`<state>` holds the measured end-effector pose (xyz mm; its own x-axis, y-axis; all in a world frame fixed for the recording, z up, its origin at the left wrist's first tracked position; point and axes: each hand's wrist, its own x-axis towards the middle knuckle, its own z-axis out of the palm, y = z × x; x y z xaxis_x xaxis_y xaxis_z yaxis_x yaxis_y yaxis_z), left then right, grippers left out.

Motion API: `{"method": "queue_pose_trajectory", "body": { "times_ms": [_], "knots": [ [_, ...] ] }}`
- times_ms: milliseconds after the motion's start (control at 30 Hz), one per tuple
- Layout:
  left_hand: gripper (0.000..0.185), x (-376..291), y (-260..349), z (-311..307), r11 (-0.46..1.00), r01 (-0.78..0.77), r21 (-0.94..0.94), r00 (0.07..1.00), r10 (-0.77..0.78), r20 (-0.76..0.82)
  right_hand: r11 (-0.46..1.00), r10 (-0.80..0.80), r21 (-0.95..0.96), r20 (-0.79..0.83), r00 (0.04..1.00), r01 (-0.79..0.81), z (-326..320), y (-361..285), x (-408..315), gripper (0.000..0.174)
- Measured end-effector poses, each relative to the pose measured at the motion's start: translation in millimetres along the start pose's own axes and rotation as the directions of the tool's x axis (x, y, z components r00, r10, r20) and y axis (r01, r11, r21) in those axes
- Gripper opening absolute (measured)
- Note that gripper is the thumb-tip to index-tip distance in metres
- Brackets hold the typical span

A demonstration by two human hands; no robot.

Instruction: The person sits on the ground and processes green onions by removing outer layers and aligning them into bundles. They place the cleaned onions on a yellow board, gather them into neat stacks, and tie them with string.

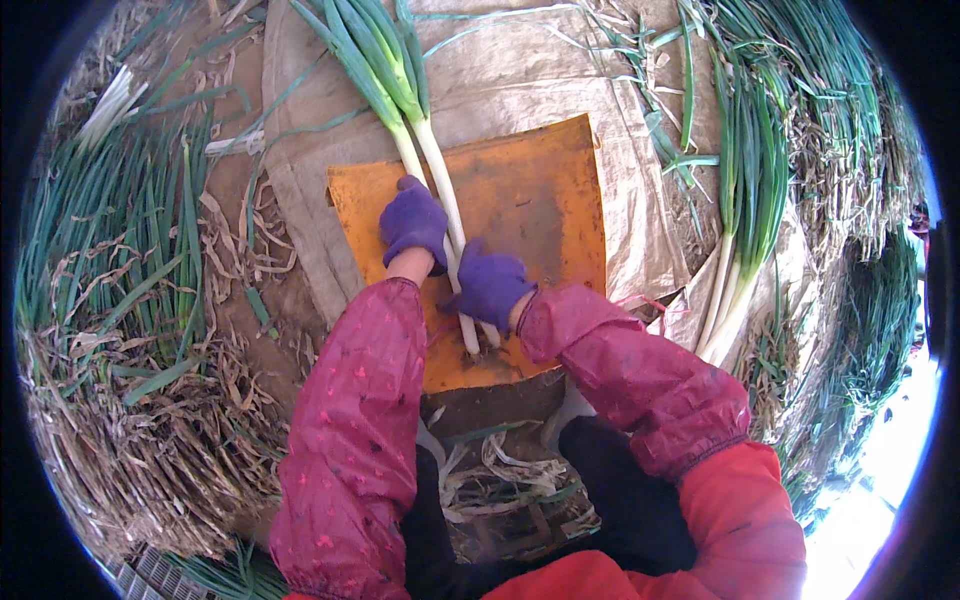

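Observation:
Two long green onions point(437, 161) lie over an orange board point(559, 217) before me, their white shanks towards me and green leaves point(379, 56) pointing away. My left hand point(415, 221), in a purple knitted glove, is closed around the left shank about midway along the white part. Lower down, nearer the root ends point(472, 346), my right hand point(491, 281) in a matching glove curls against the shanks. Its fingertips are partly hidden, so which stalk it grips is unclear. The shanks appear to cross between my hands.
A large pile of untrimmed green onions point(112, 247) with dry roots lies at the left. Peeled onions point(750, 195) rest on a cloth sheet point(510, 60) at the right, beside more piled stalks point(825, 97). Peeled skins point(517, 469) litter the ground between my legs.

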<state>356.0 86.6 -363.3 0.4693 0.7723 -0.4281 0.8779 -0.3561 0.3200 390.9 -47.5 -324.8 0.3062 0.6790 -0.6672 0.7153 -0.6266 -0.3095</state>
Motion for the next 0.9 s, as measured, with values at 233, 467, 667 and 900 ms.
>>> {"method": "queue_pose_trajectory", "body": {
  "times_ms": [233,467,667,900],
  "knots": [
    [0.046,0.7,-5.2,-19.5,0.985,-0.056,-0.166,0.986,0.080,0.144,0.996,-0.010,0.087,0.059,0.998,0.005,10.8,11.3,5.1,0.100],
    [0.087,-11.2,13.0,-17.7,0.980,-0.164,0.110,0.978,0.147,0.151,0.987,-0.049,0.152,0.028,0.998,0.044,16.4,18.9,7.1,0.094],
    [0.082,-5.2,9.3,-15.1,0.958,-0.250,0.140,0.959,0.225,0.173,0.968,-0.117,0.218,-0.040,0.992,0.123,22.7,36.0,11.3,0.065],
    [0.079,-2.4,6.5,-10.6,0.955,-0.261,0.140,0.954,0.234,0.187,0.906,-0.146,0.388,-0.098,0.984,0.173,28.2,48.0,12.5,0.041]
  ]
}}
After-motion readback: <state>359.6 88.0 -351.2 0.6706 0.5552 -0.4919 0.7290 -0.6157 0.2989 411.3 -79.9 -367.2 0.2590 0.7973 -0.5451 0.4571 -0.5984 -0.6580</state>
